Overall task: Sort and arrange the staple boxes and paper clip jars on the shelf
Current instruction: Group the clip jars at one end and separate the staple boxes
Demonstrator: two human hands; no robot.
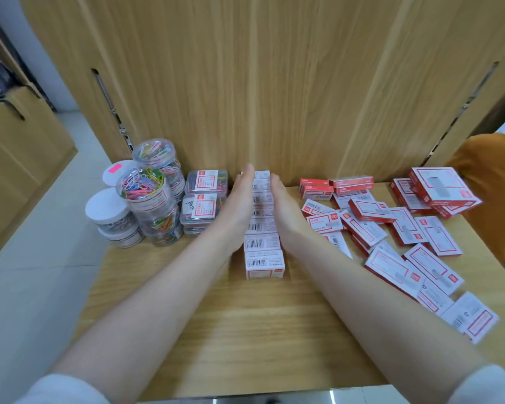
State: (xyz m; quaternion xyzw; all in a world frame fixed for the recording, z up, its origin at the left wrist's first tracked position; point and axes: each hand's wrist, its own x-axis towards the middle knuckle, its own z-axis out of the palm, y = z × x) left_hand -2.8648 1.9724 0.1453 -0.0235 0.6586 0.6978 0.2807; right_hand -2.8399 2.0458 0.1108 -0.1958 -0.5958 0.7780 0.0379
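Staple boxes [262, 225], white with barcode labels on top and a red strip low on the nearest face, stand in one straight row on the wooden shelf [245, 322], running from near us back to the rear panel. We press our left hand [243, 196] flat against one side of the row and our right hand [280, 199] flat against the other, fingers straight and together, palms facing each other with the boxes between them. Beyond our right hand, more red-and-white staple boxes [397, 228] lie scattered at all angles, some overlapping, with a few stacked near the back. Just outside our left hand sit clear rectangular cases of coloured clips [203, 199], stacked in two piles. Farther out on that side are round paper clip jars [149, 196], clear with white lids, stacked; some hold bright coloured clips, others silver ones.
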